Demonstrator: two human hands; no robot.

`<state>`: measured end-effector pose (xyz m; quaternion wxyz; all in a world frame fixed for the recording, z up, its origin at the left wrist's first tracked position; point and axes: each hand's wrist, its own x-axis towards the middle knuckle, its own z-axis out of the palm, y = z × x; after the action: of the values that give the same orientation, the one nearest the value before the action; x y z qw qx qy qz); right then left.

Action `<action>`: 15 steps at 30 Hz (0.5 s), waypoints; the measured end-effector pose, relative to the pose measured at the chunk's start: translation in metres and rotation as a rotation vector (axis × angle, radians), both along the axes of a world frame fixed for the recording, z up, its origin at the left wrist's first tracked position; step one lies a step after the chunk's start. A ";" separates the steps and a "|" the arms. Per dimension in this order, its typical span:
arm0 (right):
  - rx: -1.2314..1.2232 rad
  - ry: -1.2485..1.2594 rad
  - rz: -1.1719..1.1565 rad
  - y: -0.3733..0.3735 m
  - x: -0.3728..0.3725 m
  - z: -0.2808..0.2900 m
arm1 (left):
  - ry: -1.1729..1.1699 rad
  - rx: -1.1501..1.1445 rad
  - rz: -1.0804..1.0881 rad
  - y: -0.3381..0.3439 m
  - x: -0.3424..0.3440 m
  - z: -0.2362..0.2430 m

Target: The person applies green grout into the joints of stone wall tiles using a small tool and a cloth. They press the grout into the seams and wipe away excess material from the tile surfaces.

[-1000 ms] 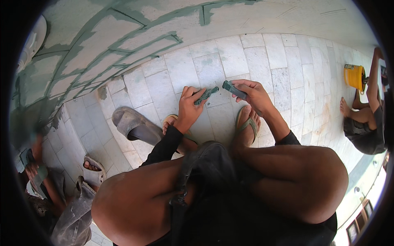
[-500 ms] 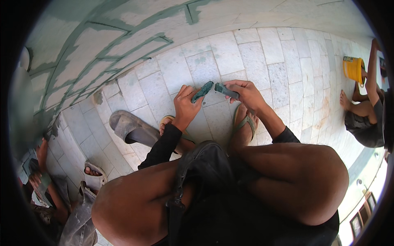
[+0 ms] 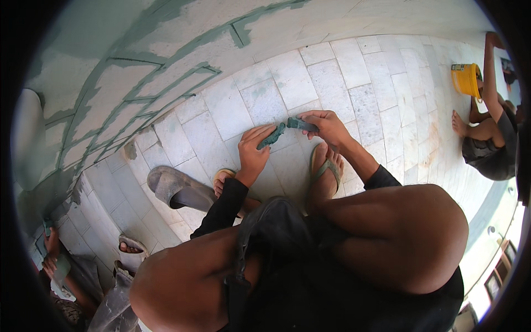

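Note:
My left hand [image 3: 253, 152] grips a lumpy dark green piece [image 3: 272, 138], its fingers over one side. Just to its right, my right hand [image 3: 331, 130] pinches a short, flat grey tool [image 3: 302, 125] with green paste on its tip. The tip is very close to the green piece; whether they touch I cannot tell. Both hands are above the pale tiled floor [image 3: 281, 83], between my bent knees, over my feet in flip-flops.
A wall [image 3: 135, 72] with green joint lines curves across the upper left. A loose grey sandal [image 3: 177, 188] lies by my left foot. A co-worker [image 3: 487, 138] sits at right beside a yellow bucket [image 3: 464, 79]; another co-worker [image 3: 66, 282] works at lower left.
The whole view has shifted slightly. My left fingers now cover more of the green piece, which has tilted. The right co-worker's arm reaches higher; the left co-worker's hand appears lower in the picture.

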<state>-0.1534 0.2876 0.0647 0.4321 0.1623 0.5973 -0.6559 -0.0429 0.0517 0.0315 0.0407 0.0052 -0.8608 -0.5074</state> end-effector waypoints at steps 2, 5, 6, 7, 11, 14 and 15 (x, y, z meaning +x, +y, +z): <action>0.012 0.015 -0.001 0.001 0.000 0.000 | 0.019 -0.028 -0.007 0.002 -0.002 0.003; 0.059 0.051 0.031 -0.004 -0.002 0.006 | 0.059 -0.092 -0.027 0.003 -0.004 0.005; 0.085 0.069 0.051 -0.005 -0.002 0.009 | 0.062 -0.107 -0.019 0.004 -0.005 0.004; 0.111 0.087 0.071 -0.007 -0.002 0.013 | 0.064 -0.121 -0.009 0.005 -0.005 0.003; 0.203 0.125 0.060 -0.008 0.003 0.008 | 0.093 -0.135 -0.052 0.007 -0.009 0.006; 0.268 0.189 0.063 -0.010 0.003 0.006 | 0.109 -0.166 -0.038 0.006 -0.009 0.007; 0.286 0.214 0.068 -0.011 0.002 0.006 | 0.105 -0.177 -0.024 0.006 -0.010 0.008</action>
<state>-0.1509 0.2766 0.0706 0.3603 0.1310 0.7323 -0.5629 -0.0525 0.0576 0.0391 0.0801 -0.0353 -0.8990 -0.4291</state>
